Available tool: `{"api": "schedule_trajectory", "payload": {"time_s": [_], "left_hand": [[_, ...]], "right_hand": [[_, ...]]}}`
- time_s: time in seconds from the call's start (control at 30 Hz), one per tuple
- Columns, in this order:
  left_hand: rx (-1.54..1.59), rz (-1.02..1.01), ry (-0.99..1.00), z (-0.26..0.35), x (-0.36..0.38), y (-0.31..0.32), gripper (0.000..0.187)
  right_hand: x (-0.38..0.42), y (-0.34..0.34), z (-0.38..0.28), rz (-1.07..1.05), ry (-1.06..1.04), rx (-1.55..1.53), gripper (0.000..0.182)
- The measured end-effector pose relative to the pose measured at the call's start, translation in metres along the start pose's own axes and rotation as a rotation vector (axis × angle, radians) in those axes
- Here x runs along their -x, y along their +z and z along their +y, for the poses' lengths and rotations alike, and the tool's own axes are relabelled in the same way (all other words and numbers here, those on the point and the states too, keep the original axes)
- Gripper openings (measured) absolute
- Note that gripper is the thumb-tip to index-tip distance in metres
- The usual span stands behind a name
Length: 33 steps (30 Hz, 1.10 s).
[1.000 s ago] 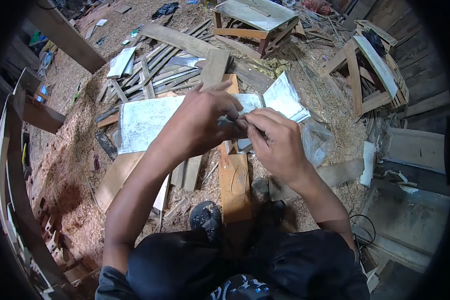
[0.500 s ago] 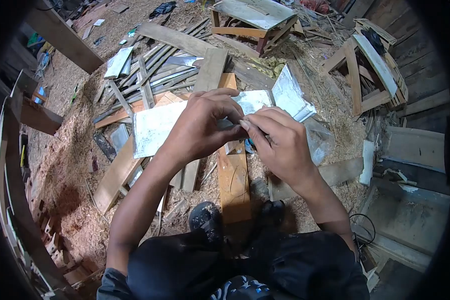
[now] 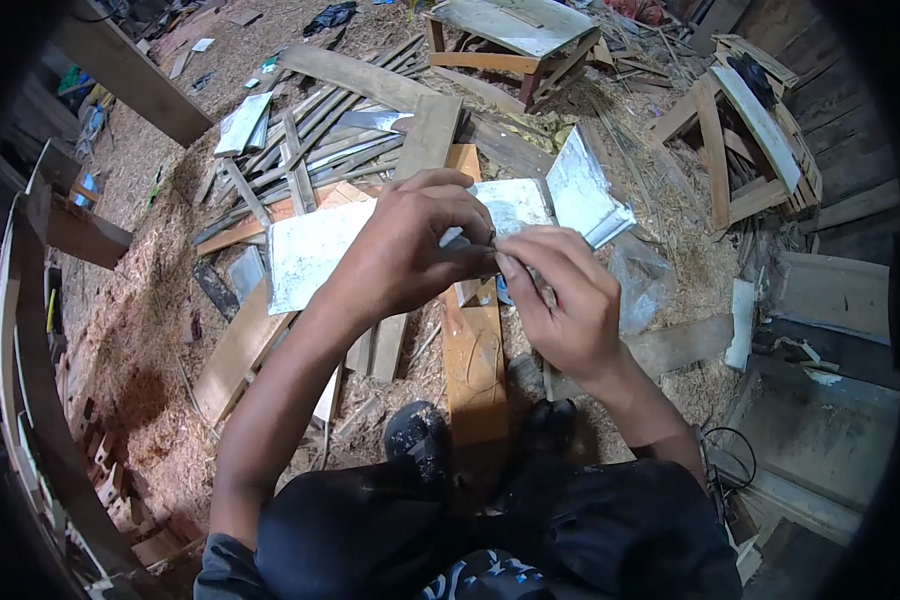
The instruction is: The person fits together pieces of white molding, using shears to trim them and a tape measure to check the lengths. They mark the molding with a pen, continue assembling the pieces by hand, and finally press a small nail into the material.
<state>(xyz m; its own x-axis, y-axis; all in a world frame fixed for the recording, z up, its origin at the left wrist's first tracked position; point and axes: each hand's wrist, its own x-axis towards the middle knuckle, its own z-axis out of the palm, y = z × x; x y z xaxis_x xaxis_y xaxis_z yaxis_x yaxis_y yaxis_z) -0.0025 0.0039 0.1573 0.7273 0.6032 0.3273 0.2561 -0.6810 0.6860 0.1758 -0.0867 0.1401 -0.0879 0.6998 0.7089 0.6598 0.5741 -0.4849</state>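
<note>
My left hand (image 3: 415, 240) and my right hand (image 3: 568, 290) meet fingertip to fingertip at the centre of the view. Both are closed in a pinch, and whatever sits between the fingertips is too small or hidden to name. Below and behind them lies a long flat panel (image 3: 315, 255) with a scuffed white face, partly covered by my left hand. At its right end a smaller white piece (image 3: 578, 185) stands tilted at an angle. An orange-brown plank (image 3: 472, 360) runs from under the panel towards my shoes.
Wood shavings cover the floor. A heap of thin wooden strips (image 3: 315, 150) lies beyond the panel, with a saw-like blade (image 3: 375, 120) on it. A low wooden table (image 3: 515, 30) stands at the back, a wooden frame (image 3: 760, 130) at the right. Clear plastic (image 3: 640, 285) lies near my right hand.
My hands hold nearly the same place, the right fingers shifting slightly against the left fingertips. The whole view has moved a little.
</note>
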Motion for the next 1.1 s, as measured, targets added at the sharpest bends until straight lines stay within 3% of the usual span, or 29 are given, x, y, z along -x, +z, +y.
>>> {"api": "schedule_trajectory", "payload": {"time_s": [0.07, 0.17, 0.33, 0.47, 0.5, 0.6, 0.63, 0.73, 0.77, 0.87, 0.9, 0.93, 1.0, 1.03, 1.07, 1.1], "left_hand": [[-0.094, -0.007, 0.049, 0.002, 0.0, -0.002, 0.015], [0.052, -0.056, -0.087, 0.002, 0.001, -0.001, 0.014], [-0.03, -0.079, -0.058, 0.002, -0.002, -0.004, 0.017], [-0.104, -0.083, -0.044, 0.003, -0.004, -0.003, 0.018], [-0.14, -0.072, -0.027, 0.003, -0.004, -0.003, 0.019], [-0.203, -0.078, -0.015, 0.0, -0.005, -0.005, 0.02], [-0.218, -0.084, -0.021, 0.0, -0.005, -0.007, 0.021], [-0.04, -0.234, -0.153, 0.001, -0.009, -0.018, 0.024], [0.008, -0.23, -0.161, -0.002, -0.006, -0.02, 0.022], [0.084, -0.194, -0.216, -0.008, 0.002, -0.021, 0.02], [0.065, -0.098, -0.118, -0.017, 0.009, -0.017, 0.02], [0.067, -0.125, -0.192, -0.017, 0.011, -0.023, 0.02], [0.078, -0.177, -0.348, -0.019, 0.016, -0.037, 0.02], [0.161, -0.141, -0.234, -0.039, 0.023, -0.04, 0.021], [0.13, -0.134, -0.31, -0.045, 0.028, -0.046, 0.015], [0.189, -0.102, -0.32, -0.051, 0.033, -0.049, 0.014]], "right_hand": [[0.012, -0.002, -0.003, 0.002, -0.084, -0.02, 0.014], [0.048, 0.007, -0.003, -0.057, -0.19, -0.189, 0.017], [0.126, 0.081, 0.015, -0.326, 0.239, -0.341, 0.014], [0.146, 0.1, 0.034, -0.273, 0.256, -0.273, 0.012], [0.148, 0.094, 0.038, -0.393, 0.374, -0.296, 0.026], [0.137, 0.074, 0.032, -0.418, 0.793, -0.132, 0.04], [0.113, 0.059, 0.026, -0.544, 0.998, -0.115, 0.054], [0.128, 0.086, 0.034, -0.243, 0.756, -0.073, 0.09], [0.121, 0.092, 0.038, -0.346, 0.63, -0.006, 0.106], [0.102, 0.112, 0.052, -0.152, 0.363, -0.126, 0.078], [0.109, 0.123, 0.073, -0.201, 0.315, -0.199, 0.052], [0.103, 0.12, 0.075, -0.228, 0.364, -0.275, 0.038], [0.093, 0.121, 0.074, -0.343, 0.394, -0.124, 0.038], [0.083, 0.117, 0.068, -0.38, 0.38, -0.117, 0.037], [0.081, 0.121, 0.071, -0.343, 0.281, -0.129, 0.055], [0.081, 0.124, 0.07, -0.293, 0.263, -0.094, 0.056]]}}
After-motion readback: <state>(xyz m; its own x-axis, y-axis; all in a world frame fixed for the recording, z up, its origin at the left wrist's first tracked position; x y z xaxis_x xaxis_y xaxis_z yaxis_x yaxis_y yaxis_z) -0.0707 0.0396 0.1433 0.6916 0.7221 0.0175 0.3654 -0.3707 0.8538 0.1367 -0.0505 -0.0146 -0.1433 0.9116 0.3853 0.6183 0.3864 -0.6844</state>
